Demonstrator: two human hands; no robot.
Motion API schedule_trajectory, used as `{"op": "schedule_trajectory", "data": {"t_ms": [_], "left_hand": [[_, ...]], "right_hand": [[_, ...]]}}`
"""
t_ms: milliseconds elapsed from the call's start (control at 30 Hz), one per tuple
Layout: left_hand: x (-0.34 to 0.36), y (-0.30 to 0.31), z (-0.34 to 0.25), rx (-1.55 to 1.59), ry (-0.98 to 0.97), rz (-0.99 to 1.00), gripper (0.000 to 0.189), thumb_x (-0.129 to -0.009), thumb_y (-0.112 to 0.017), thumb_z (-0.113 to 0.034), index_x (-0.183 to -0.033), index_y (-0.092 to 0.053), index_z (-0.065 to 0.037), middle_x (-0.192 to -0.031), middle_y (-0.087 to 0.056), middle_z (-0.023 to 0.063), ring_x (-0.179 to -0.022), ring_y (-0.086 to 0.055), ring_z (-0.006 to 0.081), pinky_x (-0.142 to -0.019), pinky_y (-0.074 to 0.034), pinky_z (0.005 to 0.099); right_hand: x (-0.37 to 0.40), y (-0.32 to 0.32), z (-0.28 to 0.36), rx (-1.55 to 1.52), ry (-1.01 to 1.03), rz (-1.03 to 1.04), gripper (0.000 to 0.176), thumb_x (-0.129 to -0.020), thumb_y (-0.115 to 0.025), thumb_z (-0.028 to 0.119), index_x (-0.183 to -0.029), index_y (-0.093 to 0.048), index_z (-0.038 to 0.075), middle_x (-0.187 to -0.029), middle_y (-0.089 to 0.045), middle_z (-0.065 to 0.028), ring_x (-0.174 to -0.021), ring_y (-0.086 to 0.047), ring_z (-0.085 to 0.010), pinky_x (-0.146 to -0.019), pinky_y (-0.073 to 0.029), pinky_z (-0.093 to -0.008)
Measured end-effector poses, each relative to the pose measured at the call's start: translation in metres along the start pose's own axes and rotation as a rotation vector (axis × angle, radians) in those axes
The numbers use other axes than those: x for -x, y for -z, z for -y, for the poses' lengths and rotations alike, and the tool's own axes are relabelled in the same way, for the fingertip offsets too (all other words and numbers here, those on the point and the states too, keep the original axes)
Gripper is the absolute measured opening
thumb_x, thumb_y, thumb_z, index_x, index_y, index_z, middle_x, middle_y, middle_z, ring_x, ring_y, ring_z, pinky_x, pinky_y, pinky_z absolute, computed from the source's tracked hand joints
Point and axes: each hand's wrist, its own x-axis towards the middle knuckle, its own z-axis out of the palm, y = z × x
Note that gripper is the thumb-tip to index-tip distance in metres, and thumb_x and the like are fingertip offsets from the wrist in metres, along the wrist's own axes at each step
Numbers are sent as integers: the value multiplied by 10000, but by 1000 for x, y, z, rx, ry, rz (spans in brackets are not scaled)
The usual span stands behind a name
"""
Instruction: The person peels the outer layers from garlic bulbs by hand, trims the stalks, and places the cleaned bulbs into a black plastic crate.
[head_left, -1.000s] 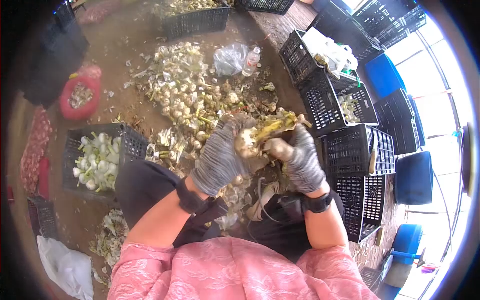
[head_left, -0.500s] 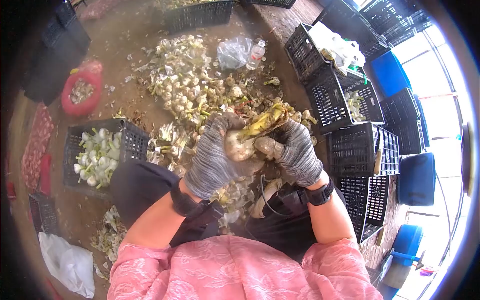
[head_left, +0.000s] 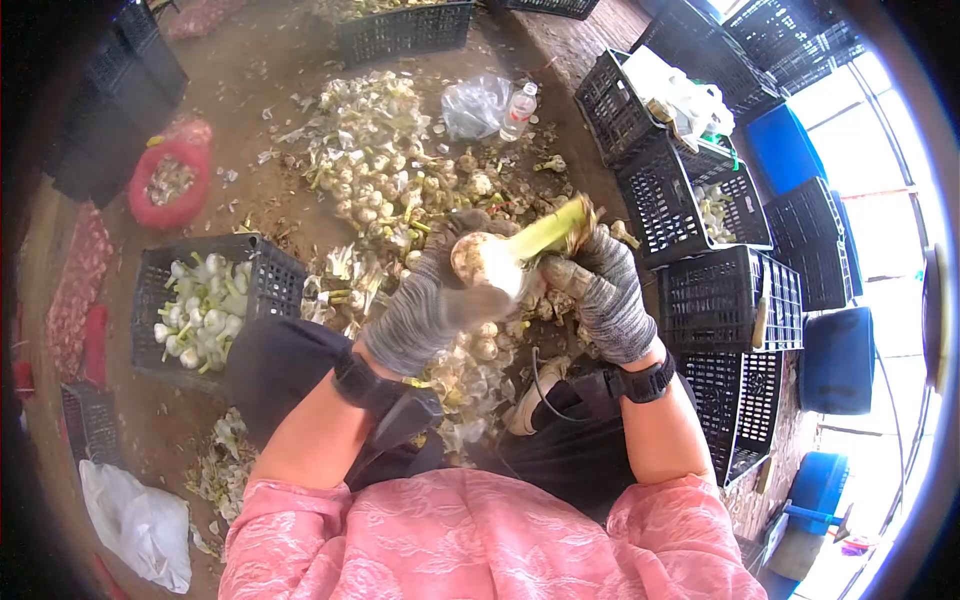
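A garlic bulb with a thick green stalk hangs in front of me, its stalk pointing up and to the right. My left hand, in a grey knitted glove, is wrapped round the bulb; its thumb is blurred. Gloved too, my right hand pinches dry brown leaf skin beside the stalk. Beneath both hands lies a heap of garlic with loose skins. To my left, a black crate holds peeled white bulbs with short stems.
A plastic bottle and a clear bag stand beyond the heap. Black crates line the right side, with blue containers behind. A red net bag and a white bag lie at the left.
The stalk shows greener and cleaner, with brown skin pulled to its right side. My right hand has moved slightly right, and my left thumb has shifted down off the bulb's face.
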Motion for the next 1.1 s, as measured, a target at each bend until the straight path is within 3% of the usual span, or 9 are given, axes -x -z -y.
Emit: {"op": "schedule_trajectory", "data": {"t_ms": [100, 200, 300, 633, 700, 767, 900, 933, 1100], "left_hand": [[-1, 5, -12, -542, -74, 46, 620, -792, -590, -474, -1202, -408, -46, -1114, -532, 105, -963, -566, 221, -805, -508, 373], [-1, 5, -10, 79, 210, -1, 623, -791, -578, -476, -1194, -424, -26, -1052, -563, 103, -933, -580, 220, -780, -514, 366], [-3, 9, -6, 114, 311, 55, 724, -740, -570, -591, -1176, -428, -31, -1011, -555, 94, -829, -602, 195, -593, -513, 291], [-10, 6, -2, 627, 364, 248, 751, -725, -514, -646, -1109, -514, -1, -932, -593, 153, -818, -596, 237, -670, -535, 356], [-12, 16, -7, 340, 348, 348, 834, -696, -497, -703, -1164, -470, -15, -947, -586, 146, -830, -599, 242, -683, -541, 347], [-12, 13, -8, -191, 58, 83, 713, -683, -734, -400, -1215, -380, -86, -1072, -509, 71, -929, -543, 187, -770, -508, 326], [-5, 3, -1, -341, -99, -84, 617, -711, -712, -249, -1202, -376, -84, -1083, -498, 68, -908, -542, 172, -767, -503, 291], [-4, 6, 1, -256, -58, -77, 592, -717, -688, -215, -1200, -373, -82, -1079, -500, 68, -903, -539, 161, -758, -498, 272], [0, 8, -16, 11, 198, 110, 564, -673, -703, -241, -1135, -463, -24, -914, -576, 70, -767, -577, 143, -662, -498, 240]], "right_hand": [[3, -2, 1, -50, -18, 25, 289, -814, -568, 25, -1101, -543, -2, -975, -610, -37, -870, -551, -92, -777, -458, -249], [5, -12, 9, -233, -34, 18, 276, -811, -572, 42, -1083, -554, 1, -977, -615, -41, -871, -555, -107, -780, -454, -260], [5, -5, 5, -139, -73, 39, 283, -801, -586, 60, -1077, -557, 3, -983, -614, -45, -872, -556, -111, -784, -451, -259], [7, 2, 7, -586, -258, 114, 327, -807, -578, 76, -1121, -514, 10, -1024, -603, -76, -927, -592, -175, -819, -463, -288], [4, -5, 7, -610, -147, 60, 294, -823, -556, 77, -1107, -528, 7, -1000, -610, -74, -910, -588, -156, -814, -462, -283], [4, -2, 0, -379, -72, -76, 276, -832, -541, 82, -1095, -539, -1, -997, -611, -77, -875, -586, -140, -794, -464, -277], [5, 2, 4, -42, -24, 78, 278, -830, -538, 94, -1088, -550, -11, -1016, -610, -87, -899, -578, -156, -814, -454, -286], [6, -8, 5, -542, -126, -9, 271, -838, -534, 110, -1074, -556, -22, -995, -619, -89, -900, -595, -189, -819, -466, -311], [6, 6, -11, -721, -219, -1, 275, -851, -532, 147, -1067, -532, -23, -992, -610, -108, -912, -599, -199, -798, -500, -334]]}}
